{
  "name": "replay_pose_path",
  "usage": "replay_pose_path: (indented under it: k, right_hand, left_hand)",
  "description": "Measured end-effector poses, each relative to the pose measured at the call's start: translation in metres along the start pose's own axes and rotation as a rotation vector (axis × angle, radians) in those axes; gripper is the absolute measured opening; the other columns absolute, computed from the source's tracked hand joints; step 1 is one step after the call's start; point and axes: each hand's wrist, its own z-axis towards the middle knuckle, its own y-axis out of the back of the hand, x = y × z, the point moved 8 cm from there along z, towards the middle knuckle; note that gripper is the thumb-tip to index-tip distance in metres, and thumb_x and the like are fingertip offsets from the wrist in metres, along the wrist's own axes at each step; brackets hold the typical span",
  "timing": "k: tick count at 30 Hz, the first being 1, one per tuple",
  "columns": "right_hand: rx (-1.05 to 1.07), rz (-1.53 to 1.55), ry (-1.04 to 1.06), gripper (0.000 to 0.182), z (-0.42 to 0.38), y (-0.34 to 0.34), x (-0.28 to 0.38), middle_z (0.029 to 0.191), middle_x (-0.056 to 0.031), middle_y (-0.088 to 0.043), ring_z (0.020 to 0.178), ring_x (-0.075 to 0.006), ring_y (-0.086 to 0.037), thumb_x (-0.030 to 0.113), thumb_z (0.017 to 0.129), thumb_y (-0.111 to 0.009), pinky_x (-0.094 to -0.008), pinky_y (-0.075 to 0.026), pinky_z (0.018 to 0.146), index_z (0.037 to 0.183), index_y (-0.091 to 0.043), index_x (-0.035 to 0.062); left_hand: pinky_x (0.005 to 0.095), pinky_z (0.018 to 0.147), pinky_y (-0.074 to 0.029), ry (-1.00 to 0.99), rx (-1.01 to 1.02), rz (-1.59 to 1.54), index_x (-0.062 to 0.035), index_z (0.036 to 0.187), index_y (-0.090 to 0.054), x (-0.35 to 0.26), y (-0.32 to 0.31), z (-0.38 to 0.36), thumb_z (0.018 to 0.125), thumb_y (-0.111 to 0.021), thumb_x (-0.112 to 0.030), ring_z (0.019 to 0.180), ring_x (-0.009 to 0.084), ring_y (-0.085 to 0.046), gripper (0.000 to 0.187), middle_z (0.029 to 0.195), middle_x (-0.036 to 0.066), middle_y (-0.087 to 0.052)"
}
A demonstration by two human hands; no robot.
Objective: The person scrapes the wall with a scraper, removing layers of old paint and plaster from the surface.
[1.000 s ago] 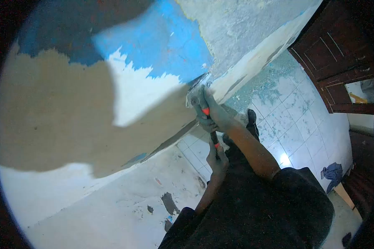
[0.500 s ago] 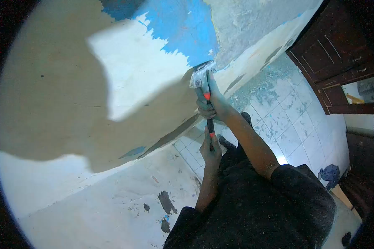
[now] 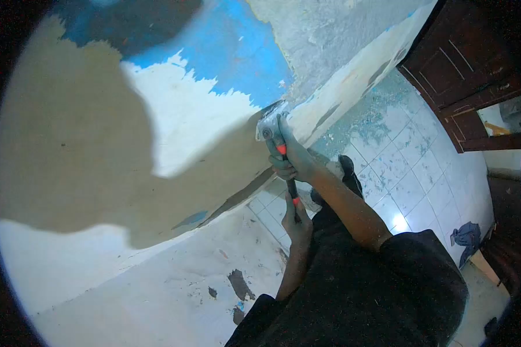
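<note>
A paint scraper (image 3: 292, 188) with a black and red handle and a broad metal head meets the wall (image 3: 197, 127). Its blade edge lies at the lower border of a blue paint patch (image 3: 237, 52), beside whitish surface. My right hand (image 3: 292, 159), coated in pale dust, wraps the upper handle just below the head, with a finger extended along the metal. Lower down, my left hand (image 3: 298, 222) is closed around the end of the same handle.
Bare grey plaster (image 3: 324, 40) adjoins the blue patch. Paint flakes litter the white tiled floor (image 3: 411, 168). A dark wooden cabinet (image 3: 457, 69) stands at the right, with a dark cloth (image 3: 466, 237) on the floor below. Another wall (image 3: 173, 289) with dark chipped spots is at lower left.
The view has shifted, showing more blue paint at the top. Both hands and the scraper appear slightly lower and farther left in view, with the grip unchanged.
</note>
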Motion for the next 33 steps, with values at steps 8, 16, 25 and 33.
replay_pose_path:
  k: [8,16,25,33]
  right_hand:
    - [0.253,0.033,-0.079,0.065,-0.002,-0.008,-0.007,0.039,0.0033,-0.023,0.027,-0.0078,-0.019,0.075,0.078,-0.020,-0.0225,-0.015,0.026,0.058,-0.035,0.0159]
    - [0.289,0.045,-0.057,0.064,-0.002,-0.012,-0.010,0.038,0.0032,-0.022,0.026,-0.0080,-0.017,0.075,0.079,-0.022,-0.0224,-0.015,0.025,0.057,-0.034,0.0160]
    - [0.282,0.024,0.014,0.066,-0.006,-0.019,-0.005,0.038,0.0030,-0.022,0.027,-0.0081,-0.018,0.074,0.079,-0.022,-0.0230,-0.015,0.026,0.056,-0.034,0.0144]
    - [0.265,0.110,-0.057,0.066,-0.012,-0.016,-0.001,0.038,0.0028,-0.021,0.027,-0.0083,-0.016,0.074,0.080,-0.023,-0.0229,-0.014,0.026,0.056,-0.035,0.0132]
  left_hand:
    - [0.0256,0.049,-0.041,0.097,0.026,-0.052,0.0020,0.129,-0.039,-0.008,0.000,0.003,0.090,-0.048,-0.013,0.053,0.0110,-0.050,0.043,0.063,0.009,-0.055]
    - [0.0234,0.050,-0.041,0.135,0.029,-0.002,0.0039,0.127,-0.042,0.000,0.005,0.004,0.088,-0.051,-0.008,0.056,0.0086,-0.050,0.042,0.065,0.009,-0.056]
    - [0.0242,0.046,-0.038,0.165,0.044,-0.012,0.0012,0.128,-0.042,-0.009,0.013,0.006,0.087,-0.050,-0.005,0.050,0.0079,-0.044,0.042,0.061,0.007,-0.052]
    - [0.0216,0.051,-0.040,0.065,0.031,-0.023,-0.0005,0.129,-0.041,-0.016,0.009,0.008,0.089,-0.050,-0.009,0.056,0.0071,-0.047,0.042,0.065,0.007,-0.054]
